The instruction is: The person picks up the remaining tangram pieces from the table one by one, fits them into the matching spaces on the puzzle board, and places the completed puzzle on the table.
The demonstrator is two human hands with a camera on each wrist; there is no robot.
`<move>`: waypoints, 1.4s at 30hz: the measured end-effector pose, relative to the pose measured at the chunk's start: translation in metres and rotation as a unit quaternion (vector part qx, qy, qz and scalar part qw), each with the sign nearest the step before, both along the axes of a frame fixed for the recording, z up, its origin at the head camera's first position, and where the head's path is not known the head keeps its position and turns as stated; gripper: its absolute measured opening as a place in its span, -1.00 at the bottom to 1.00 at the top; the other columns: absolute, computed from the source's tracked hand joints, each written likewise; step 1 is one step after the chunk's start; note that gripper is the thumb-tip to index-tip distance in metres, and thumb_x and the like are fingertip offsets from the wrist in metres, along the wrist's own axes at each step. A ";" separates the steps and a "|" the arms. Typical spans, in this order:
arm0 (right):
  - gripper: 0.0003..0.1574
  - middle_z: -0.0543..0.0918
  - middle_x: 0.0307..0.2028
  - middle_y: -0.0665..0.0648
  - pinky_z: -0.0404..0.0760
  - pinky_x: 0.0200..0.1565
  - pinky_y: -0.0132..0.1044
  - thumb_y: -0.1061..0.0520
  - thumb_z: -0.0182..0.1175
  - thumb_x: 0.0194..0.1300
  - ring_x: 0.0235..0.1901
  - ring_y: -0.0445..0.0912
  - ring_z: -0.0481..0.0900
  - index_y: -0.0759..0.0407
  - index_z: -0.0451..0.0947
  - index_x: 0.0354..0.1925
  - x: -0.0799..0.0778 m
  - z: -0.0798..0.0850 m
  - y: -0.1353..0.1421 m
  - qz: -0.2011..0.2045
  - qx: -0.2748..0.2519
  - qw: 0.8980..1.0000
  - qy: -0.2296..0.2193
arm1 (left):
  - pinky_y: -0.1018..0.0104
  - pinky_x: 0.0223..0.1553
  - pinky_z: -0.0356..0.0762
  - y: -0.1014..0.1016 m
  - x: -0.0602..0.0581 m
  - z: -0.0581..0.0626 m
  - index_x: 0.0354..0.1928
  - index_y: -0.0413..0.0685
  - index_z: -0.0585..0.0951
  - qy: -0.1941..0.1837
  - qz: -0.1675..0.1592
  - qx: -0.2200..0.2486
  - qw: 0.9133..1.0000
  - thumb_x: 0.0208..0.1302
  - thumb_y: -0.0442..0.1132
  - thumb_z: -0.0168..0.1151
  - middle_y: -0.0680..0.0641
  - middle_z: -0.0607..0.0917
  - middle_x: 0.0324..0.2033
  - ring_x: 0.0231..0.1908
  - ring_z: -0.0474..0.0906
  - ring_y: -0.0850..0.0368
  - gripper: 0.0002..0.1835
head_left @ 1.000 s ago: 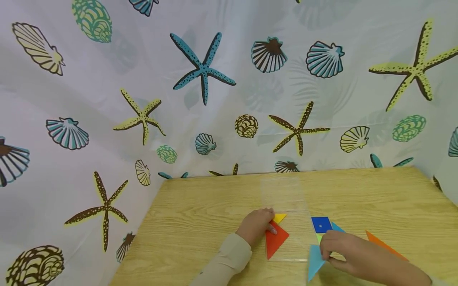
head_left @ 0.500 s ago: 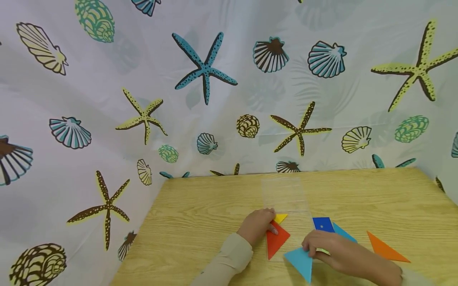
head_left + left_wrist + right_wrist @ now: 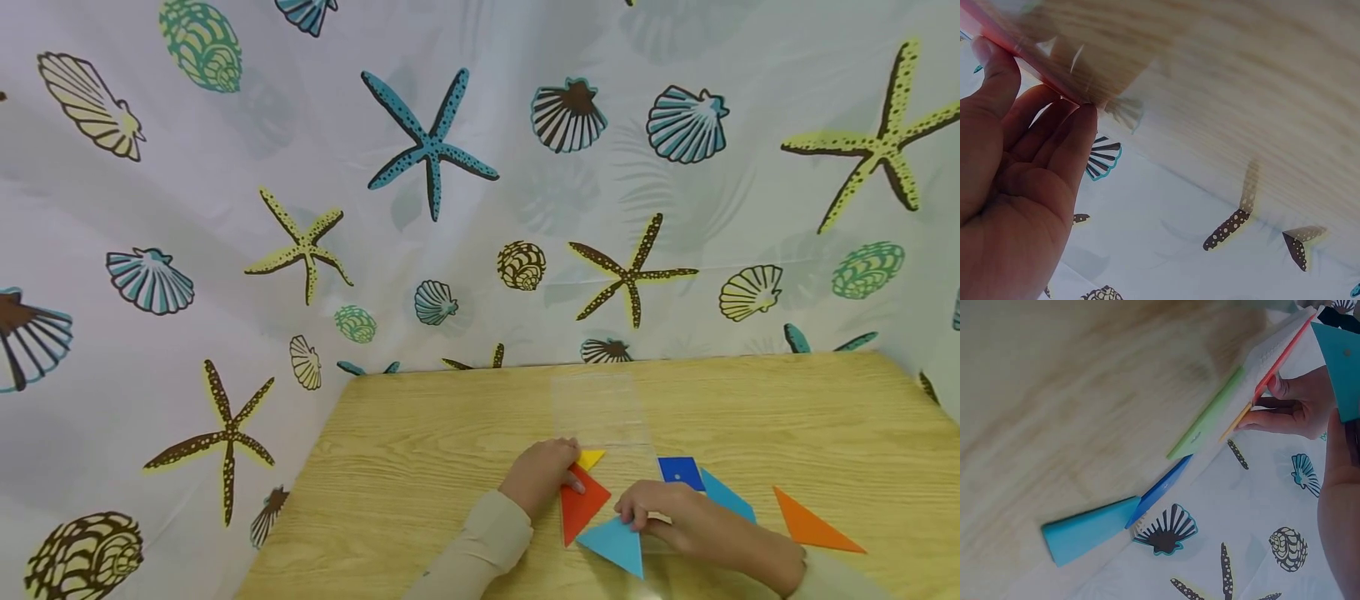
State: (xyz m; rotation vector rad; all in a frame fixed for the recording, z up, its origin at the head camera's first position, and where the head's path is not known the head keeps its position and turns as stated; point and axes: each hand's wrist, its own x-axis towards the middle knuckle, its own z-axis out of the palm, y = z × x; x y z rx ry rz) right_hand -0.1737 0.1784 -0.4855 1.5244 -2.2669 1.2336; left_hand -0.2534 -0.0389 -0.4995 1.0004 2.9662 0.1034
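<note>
At the middle front of the table, my right hand (image 3: pixel 667 510) pinches a light blue triangle (image 3: pixel 617 546) by its upper corner. The triangle is tilted, with a corner near the red triangle (image 3: pixel 585 504). My left hand (image 3: pixel 542 477) rests at the left side of a clear sheet or tray (image 3: pixel 600 408). Its thumb touches the red triangle and its fingers lie by a yellow triangle (image 3: pixel 591 458). In the right wrist view, the held light blue piece (image 3: pixel 1340 369) shows at the right edge, and the left thumb and fingers are apart.
Right of the clear sheet lie a dark blue square (image 3: pixel 681 471), another blue triangle (image 3: pixel 727 493) and an orange triangle (image 3: pixel 817 523). A green piece (image 3: pixel 1207 415) shows in the right wrist view. Shell-and-starfish cloth (image 3: pixel 480 208) hangs behind the wooden table (image 3: pixel 442 417).
The right hand has moved left with the light blue triangle, which has turned and is now close to the red one. The left hand stays beside the red and yellow triangles.
</note>
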 end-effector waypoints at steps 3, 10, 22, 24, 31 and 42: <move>-0.62 0.63 -0.18 0.02 0.56 -0.16 -0.42 0.48 0.21 0.10 -0.19 -0.16 0.59 0.02 0.39 -0.41 0.000 -0.001 -0.001 0.003 0.005 1.000 -0.013 | 0.49 -0.05 0.44 0.000 0.000 0.001 -0.27 0.11 0.63 0.000 -0.003 -0.001 1.000 -0.03 0.13 0.23 0.13 0.60 0.00 -0.07 0.54 0.26 -0.66; -0.60 0.63 -0.20 -0.05 0.58 -0.22 -0.37 0.48 0.18 0.13 -0.20 -0.20 0.60 -0.03 0.40 -0.39 -0.001 -0.005 0.000 -0.003 0.033 0.999 -0.040 | 0.52 -0.14 0.46 0.000 0.000 0.001 -0.36 0.12 0.61 0.009 -0.011 -0.002 1.000 -0.04 0.13 0.23 0.15 0.62 -0.07 -0.18 0.56 0.28 -0.70; -0.71 0.53 -0.22 -0.23 0.48 -0.12 -0.53 0.28 0.07 0.33 -0.23 -0.35 0.49 -0.13 0.57 -0.23 0.001 -0.008 0.005 -0.068 0.137 0.979 0.137 | 0.55 -0.19 0.46 -0.001 -0.001 -0.001 -0.35 0.13 0.61 0.017 -0.014 -0.007 1.000 -0.05 0.14 0.23 0.17 0.62 -0.11 -0.25 0.54 0.32 -0.70; -0.73 0.54 -0.20 -0.19 0.49 -0.11 -0.51 0.18 -0.07 0.44 -0.21 -0.33 0.49 -0.09 0.57 -0.21 -0.001 -0.008 0.004 -0.068 0.144 0.973 0.165 | 0.55 -0.21 0.46 0.000 -0.001 0.000 -0.35 0.13 0.62 0.016 -0.012 -0.007 1.000 -0.05 0.14 0.23 0.17 0.62 -0.14 -0.28 0.53 0.33 -0.69; -0.81 0.54 -0.14 -0.14 0.54 -0.11 -0.35 0.10 0.00 0.40 -0.15 -0.26 0.48 0.02 0.51 -0.10 -0.011 -0.012 0.006 -0.052 0.197 0.953 0.226 | 0.51 -0.10 0.46 0.001 0.001 0.000 -0.25 0.12 0.64 0.008 -0.003 -0.012 1.000 -0.02 0.13 0.23 0.15 0.59 0.01 -0.11 0.55 0.28 -0.65; -0.78 0.55 -0.14 -0.11 0.56 -0.10 -0.28 0.13 0.15 0.30 -0.16 -0.21 0.49 0.05 0.49 -0.07 -0.017 -0.019 0.010 -0.063 0.238 0.936 0.252 | 0.56 -0.18 0.46 0.001 0.000 0.000 -0.31 0.13 0.63 0.016 -0.009 -0.014 1.000 -0.03 0.13 0.24 0.18 0.61 -0.11 -0.25 0.53 0.33 -0.69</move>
